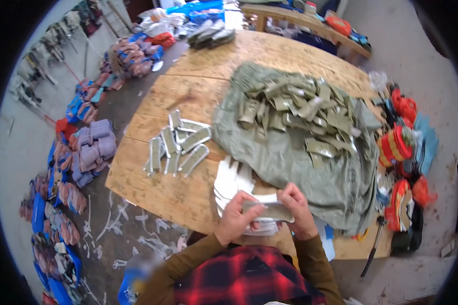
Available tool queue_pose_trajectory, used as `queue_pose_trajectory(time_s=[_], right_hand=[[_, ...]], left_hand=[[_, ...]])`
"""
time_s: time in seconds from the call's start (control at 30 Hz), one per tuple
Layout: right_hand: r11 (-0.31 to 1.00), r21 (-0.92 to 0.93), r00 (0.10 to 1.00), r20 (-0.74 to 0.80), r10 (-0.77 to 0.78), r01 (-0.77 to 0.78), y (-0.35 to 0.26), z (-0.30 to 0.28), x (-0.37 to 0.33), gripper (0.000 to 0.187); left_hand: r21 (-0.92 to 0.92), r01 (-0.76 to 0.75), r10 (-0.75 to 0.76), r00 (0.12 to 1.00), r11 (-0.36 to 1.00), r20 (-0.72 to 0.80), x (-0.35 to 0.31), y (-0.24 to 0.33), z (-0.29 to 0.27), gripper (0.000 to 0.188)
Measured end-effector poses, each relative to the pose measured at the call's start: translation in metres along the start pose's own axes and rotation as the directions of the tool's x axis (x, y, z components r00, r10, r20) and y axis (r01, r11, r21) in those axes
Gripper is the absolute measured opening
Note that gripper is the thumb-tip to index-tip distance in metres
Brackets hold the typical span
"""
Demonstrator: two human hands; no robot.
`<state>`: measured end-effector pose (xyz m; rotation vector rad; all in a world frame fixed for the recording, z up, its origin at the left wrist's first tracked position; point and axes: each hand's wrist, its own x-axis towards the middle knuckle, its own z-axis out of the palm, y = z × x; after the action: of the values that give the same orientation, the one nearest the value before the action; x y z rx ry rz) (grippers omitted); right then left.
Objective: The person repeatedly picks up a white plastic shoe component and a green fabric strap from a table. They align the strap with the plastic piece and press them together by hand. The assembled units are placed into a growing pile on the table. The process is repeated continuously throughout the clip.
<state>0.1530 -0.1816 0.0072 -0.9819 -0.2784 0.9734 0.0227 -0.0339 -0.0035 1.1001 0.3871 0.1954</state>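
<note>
A wooden tabletop (pixel 152 188) lies under a green sack (pixel 300 173); on the sack sits a heap of olive strips (pixel 305 104); left of the sack lie white-edged olive pads (pixel 192 141); at its near-left edge, white cut-out sheets (pixel 225 180); by its near edge, left hand (pixel 236 218) and right hand (pixel 298 211) pinch one greyish-olive piece (pixel 274 213) between thumbs and fingers.

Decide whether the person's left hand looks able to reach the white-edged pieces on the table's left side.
Probably yes: only low white sheets and wooden tabletop seem to lie between the left hand and those white-edged pieces. It holds a strip, though, and may need to let go first.
</note>
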Motion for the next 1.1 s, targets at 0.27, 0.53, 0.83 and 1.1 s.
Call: queue_pose_trajectory(time_s=[0.27, 0.53, 0.83, 1.1], right_hand=[[0.924, -0.344, 0.975, 0.078, 0.208, -0.169, -0.022, 0.019, 0.002, 0.017], [0.983, -0.164, 0.988, 0.111, 0.104, -0.085, -0.015, 0.008, 0.002, 0.016], [0.794, -0.496, 0.91, -0.022, -0.414, 0.35, 0.018, 0.02, 0.015, 0.037], [0.914, -0.219, 0.939, 0.039, -0.342, 0.342, 0.045, 0.036, 0.004, 0.054]], left_hand=[[0.667, -0.231, -0.253, 0.799, 0.708, 0.546, 0.016, 0.038, -0.026, 0.033], [0.29, 0.173, -0.291, 0.851, 0.941, 0.437, 0.001, 0.034, 0.002, 0.031], [0.229, 0.055, -0.115, 0.959, 0.972, 0.257, -0.001, 0.01, 0.015, 0.033], [-0.163, 0.224, -0.158, 0.926, 0.961, 0.343, 0.011, 0.009, 0.008, 0.057]])
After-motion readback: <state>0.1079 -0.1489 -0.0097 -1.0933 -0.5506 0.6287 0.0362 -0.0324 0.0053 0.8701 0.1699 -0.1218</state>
